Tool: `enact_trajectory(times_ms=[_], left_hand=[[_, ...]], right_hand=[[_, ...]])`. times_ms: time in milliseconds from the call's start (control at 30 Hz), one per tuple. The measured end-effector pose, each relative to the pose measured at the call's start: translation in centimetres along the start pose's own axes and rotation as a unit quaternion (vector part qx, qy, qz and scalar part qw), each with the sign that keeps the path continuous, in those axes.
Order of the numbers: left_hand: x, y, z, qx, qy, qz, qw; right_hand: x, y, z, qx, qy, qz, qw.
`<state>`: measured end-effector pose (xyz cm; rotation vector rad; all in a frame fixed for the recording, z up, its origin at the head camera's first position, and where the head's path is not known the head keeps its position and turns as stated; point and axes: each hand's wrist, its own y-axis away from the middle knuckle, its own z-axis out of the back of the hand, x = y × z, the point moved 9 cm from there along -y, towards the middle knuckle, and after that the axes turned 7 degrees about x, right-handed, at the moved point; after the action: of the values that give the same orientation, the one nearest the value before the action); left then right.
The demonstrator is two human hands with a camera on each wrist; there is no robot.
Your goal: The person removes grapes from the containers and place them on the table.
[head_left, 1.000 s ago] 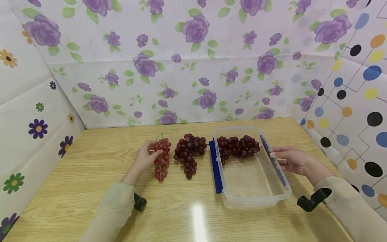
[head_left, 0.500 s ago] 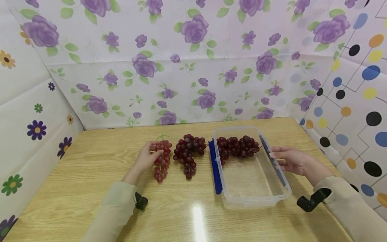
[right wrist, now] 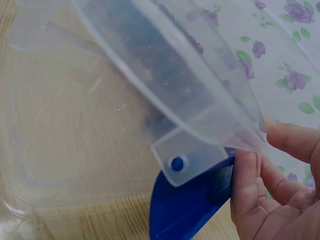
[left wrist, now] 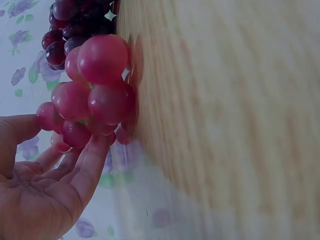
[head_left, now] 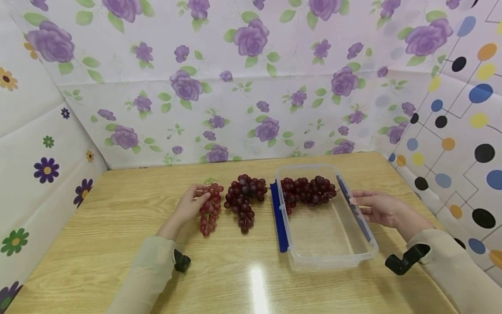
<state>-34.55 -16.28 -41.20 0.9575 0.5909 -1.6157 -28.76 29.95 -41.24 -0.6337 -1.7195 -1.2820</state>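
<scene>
My left hand (head_left: 187,204) holds a bunch of light red grapes (head_left: 211,209) at its upper left side, thumb on one side and fingers on the other. In the left wrist view, the thumb touches a pink-red grape (left wrist: 111,102) while the fingers reach beneath the bunch. To its right lies a darker bunch of grapes (head_left: 244,200). Farther right stands a clear plastic container (head_left: 329,258), with dark red grapes (head_left: 310,192) at its far end. My right hand (head_left: 378,208) pinches the container's right side, its fingers beside a blue clip flap (right wrist: 192,200) in the right wrist view.
The wooden table (head_left: 129,209) carries everything. Another blue flap (head_left: 280,218) hangs along the container's left side. A flowered sheet (head_left: 235,87) closes off the back, with patterned sheets at both sides. Each wrist wears a black camera mount (head_left: 181,261).
The light red bunch has turned slightly in my left hand, its stem end dipping a little. My right hand and the container have stayed in place.
</scene>
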Motion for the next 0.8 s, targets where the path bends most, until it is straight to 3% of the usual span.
enact_trajectory(times_ms=[600, 800], left_hand=[[-0.3, 0.6, 0.5, 0.012, -0.004, -0.004, 0.9999], [-0.8, 0.9, 1.2, -0.005, -0.006, -0.008, 0.9999]], right_hand=[[-0.1, 0.0, 0.1, -0.006, -0.004, -0.007, 1.0], [-0.1, 0.0, 0.2, -0.004, -0.004, -0.008, 1.0]])
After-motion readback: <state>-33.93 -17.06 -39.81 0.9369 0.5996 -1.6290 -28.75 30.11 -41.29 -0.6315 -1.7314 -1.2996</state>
